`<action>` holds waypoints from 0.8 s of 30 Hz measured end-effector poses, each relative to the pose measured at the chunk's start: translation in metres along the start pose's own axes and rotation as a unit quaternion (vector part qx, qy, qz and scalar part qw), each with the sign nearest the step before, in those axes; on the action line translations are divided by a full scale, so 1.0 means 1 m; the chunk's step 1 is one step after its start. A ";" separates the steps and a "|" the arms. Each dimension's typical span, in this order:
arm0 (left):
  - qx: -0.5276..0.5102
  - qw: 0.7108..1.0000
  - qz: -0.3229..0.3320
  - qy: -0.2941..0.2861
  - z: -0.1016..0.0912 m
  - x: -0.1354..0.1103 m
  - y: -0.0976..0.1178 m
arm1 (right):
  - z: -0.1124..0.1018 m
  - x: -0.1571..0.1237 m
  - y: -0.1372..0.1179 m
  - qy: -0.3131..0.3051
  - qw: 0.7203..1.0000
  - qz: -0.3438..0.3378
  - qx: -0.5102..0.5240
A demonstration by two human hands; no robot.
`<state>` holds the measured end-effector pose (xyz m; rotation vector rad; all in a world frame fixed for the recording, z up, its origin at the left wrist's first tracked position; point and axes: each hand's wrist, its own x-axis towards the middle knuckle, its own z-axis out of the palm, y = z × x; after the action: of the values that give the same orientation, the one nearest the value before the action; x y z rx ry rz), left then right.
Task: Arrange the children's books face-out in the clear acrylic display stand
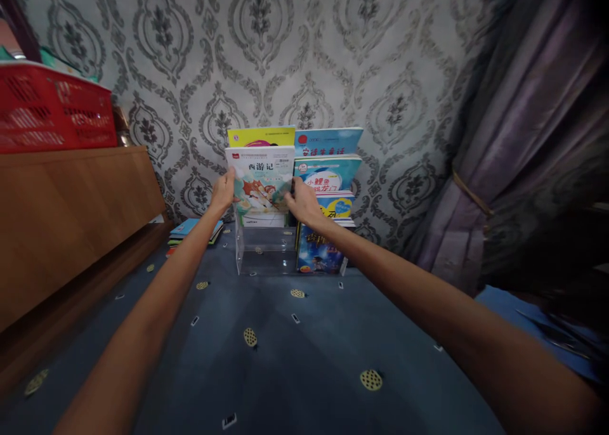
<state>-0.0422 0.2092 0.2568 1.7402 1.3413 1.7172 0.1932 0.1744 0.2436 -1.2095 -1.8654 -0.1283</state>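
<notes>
Both my hands grip a white-covered book (261,180) with a colourful picture, upright at the left half of a clear acrylic book rack (264,257). My left hand (223,191) holds its left edge. On the right edge, my right hand (303,200) has its thumb on the cover and its other fingers partly hidden. Directly behind stands a yellow-topped book (261,134). The rack's right half holds a blue book (328,139) at the back, a light-blue book (335,168), a blue-and-yellow book (340,205) and a dark-blue book (320,251) in front.
A small pile of books (190,227) lies left of the rack on the dark blue patterned cloth (280,359). At left, a red basket (57,108) sits on a wooden cabinet (76,226). A curtain (476,143) hangs at right, before patterned wallpaper (394,54).
</notes>
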 end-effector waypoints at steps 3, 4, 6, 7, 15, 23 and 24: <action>0.001 1.000 -0.009 0.001 -0.001 0.001 0.003 | 0.004 -0.002 0.000 0.024 1.000 -0.004 0.007; 0.003 1.000 -0.013 0.001 -0.001 0.001 0.003 | 0.004 -0.003 0.000 0.038 0.999 -0.009 0.009; 0.007 1.000 -0.029 -0.009 0.000 0.000 0.000 | 0.004 -0.005 0.001 0.062 0.998 -0.026 0.014; 0.008 0.999 -0.045 -0.017 0.000 0.000 -0.002 | 0.004 -0.007 0.002 0.067 0.997 -0.038 0.019; 0.129 0.989 -0.060 -0.033 0.008 -0.014 -0.013 | -0.001 -0.018 0.003 0.045 0.989 -0.125 0.065; 0.352 0.929 0.068 0.094 0.013 -0.024 0.004 | -0.006 -0.012 0.007 0.012 0.985 -0.171 -0.032; 0.357 0.923 0.091 0.109 0.012 -0.025 0.005 | -0.007 -0.011 0.007 0.012 0.983 -0.177 -0.047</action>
<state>-0.0253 0.1912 0.2440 2.1364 2.1691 1.6670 0.2041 0.1667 0.2378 -0.9221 -2.0575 -0.4267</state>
